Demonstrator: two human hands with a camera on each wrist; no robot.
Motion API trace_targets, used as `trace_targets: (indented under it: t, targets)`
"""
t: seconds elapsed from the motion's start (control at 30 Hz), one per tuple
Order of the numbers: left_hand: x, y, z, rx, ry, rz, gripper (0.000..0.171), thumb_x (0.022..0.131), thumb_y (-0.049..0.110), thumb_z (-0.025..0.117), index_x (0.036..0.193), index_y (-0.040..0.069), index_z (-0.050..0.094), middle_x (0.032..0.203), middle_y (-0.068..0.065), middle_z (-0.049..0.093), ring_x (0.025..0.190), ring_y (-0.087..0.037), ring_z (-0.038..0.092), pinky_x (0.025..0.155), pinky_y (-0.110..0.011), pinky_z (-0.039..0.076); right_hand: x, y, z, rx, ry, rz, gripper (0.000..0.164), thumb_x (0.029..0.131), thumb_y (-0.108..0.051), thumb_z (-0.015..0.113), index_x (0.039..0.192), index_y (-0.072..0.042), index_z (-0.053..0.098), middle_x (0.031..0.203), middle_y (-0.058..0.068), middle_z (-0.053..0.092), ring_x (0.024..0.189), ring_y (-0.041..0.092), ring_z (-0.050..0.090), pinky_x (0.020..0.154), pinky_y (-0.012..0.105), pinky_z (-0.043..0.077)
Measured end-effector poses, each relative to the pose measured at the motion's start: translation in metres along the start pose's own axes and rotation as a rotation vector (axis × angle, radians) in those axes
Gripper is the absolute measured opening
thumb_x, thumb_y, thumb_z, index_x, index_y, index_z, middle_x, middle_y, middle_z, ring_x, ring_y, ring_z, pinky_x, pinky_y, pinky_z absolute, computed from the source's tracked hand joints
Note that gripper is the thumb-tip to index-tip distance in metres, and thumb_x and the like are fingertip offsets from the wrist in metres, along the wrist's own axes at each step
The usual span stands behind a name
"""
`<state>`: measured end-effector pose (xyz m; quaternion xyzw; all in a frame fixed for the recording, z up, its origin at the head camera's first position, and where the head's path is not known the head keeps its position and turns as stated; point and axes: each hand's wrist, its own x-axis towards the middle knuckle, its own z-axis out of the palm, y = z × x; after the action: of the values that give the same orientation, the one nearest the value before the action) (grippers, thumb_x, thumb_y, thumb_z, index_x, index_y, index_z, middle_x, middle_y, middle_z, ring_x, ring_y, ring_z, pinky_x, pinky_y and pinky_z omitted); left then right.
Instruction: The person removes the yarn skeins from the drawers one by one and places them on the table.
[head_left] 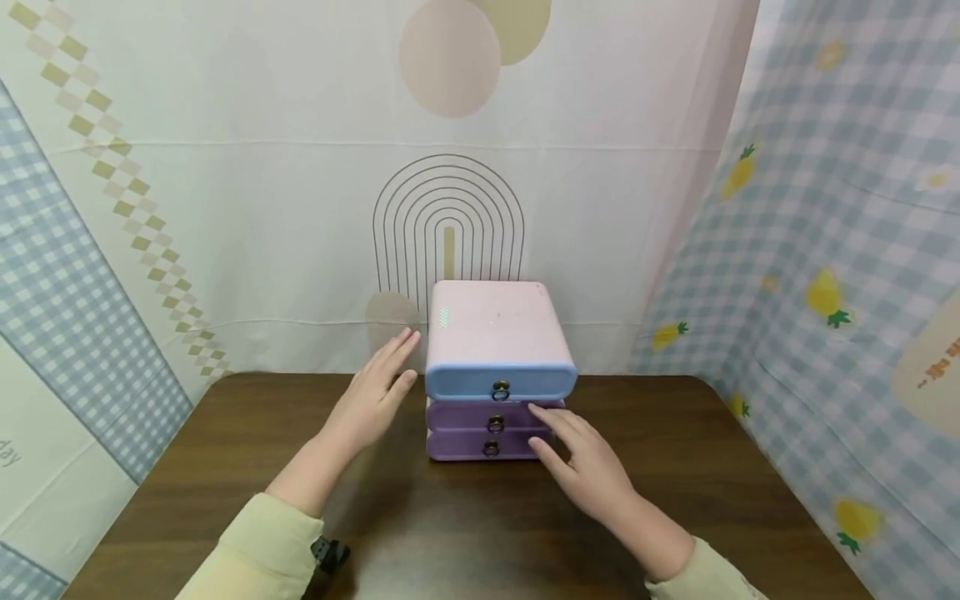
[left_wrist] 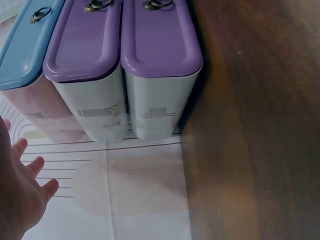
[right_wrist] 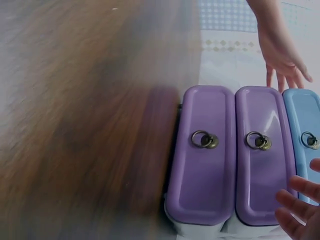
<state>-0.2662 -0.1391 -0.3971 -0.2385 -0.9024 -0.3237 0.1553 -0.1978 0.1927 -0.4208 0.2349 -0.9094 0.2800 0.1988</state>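
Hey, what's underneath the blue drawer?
Under the blue drawer, there's a purple drawer, then a lower purple drawer at the table. The fronts hide anything inside, and the stack covers the tabletop beneath it.

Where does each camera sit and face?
Head: on the head, facing forward and down at a boxy pink-white stack with blue and purple drawer fronts; left hand, right hand visible.
Left wrist: on that wrist, facing the stack's left side; part of left hand shows.
Right wrist: on that wrist, facing the fronts; parts of both hands show.
Both wrist views share all three fronts.
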Motion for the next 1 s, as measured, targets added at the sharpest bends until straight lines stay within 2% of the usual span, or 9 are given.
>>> trace_targets:
  t: [0.17,0.37,0.57,0.8,1.0]
  targets:
    - [0.012,-0.002,-0.001,-0.007,-0.014,0.006,0.053,0.108,0.041,0.034,0.159,0.030,0.023,0.165,0.005,0.018,0.150,-0.026,0.017,0.116,-0.059,0.016,0.007,-0.006,0.005,0.088,-0.005,0.039,0.045,0.100,-0.039,0.059,0.142,-0.024,0.056,0.130,-0.003,0.062,0.119,0.017,0.058,0.096,0.044,0.049]
    - [0.023,-0.003,0.000,-0.013,-0.046,0.019,0.052,0.107,0.043,0.033,0.158,0.030,0.028,0.164,0.003,0.020,0.150,-0.028,0.017,0.115,-0.061,0.016,0.015,-0.010,0.012,0.251,-0.022,0.106,0.041,0.101,-0.033,0.058,0.141,-0.022,0.057,0.113,-0.003,0.066,0.101,0.011,0.061,0.084,0.036,0.052]
    - [0.032,-0.003,0.002,-0.022,-0.067,0.039,0.053,0.107,0.045,0.032,0.158,0.027,0.028,0.164,-0.001,0.021,0.150,-0.030,0.017,0.116,-0.060,0.015,0.020,-0.009,0.017,0.406,-0.018,0.177,0.036,0.100,-0.024,0.060,0.136,-0.018,0.061,0.102,-0.004,0.067,0.091,0.011,0.062,0.080,0.030,0.052]
    - [0.037,-0.002,0.001,-0.030,-0.068,0.050,0.053,0.107,0.044,0.032,0.157,0.026,0.029,0.164,0.002,0.021,0.149,-0.030,0.019,0.116,-0.059,0.016,0.027,-0.012,0.022,0.599,-0.057,0.224,0.034,0.102,-0.019,0.056,0.135,-0.008,0.059,0.101,0.016,0.068,0.092,0.028,0.066,0.077,0.037,0.055]
    - [0.041,0.001,0.002,-0.026,-0.071,0.056,0.053,0.107,0.044,0.031,0.157,0.026,0.031,0.164,0.002,0.021,0.150,-0.027,0.017,0.117,-0.058,0.016,0.031,-0.016,0.023,0.678,-0.075,0.263,0.032,0.104,-0.014,0.051,0.134,-0.004,0.057,0.099,0.017,0.067,0.088,0.023,0.066,0.075,0.044,0.056]
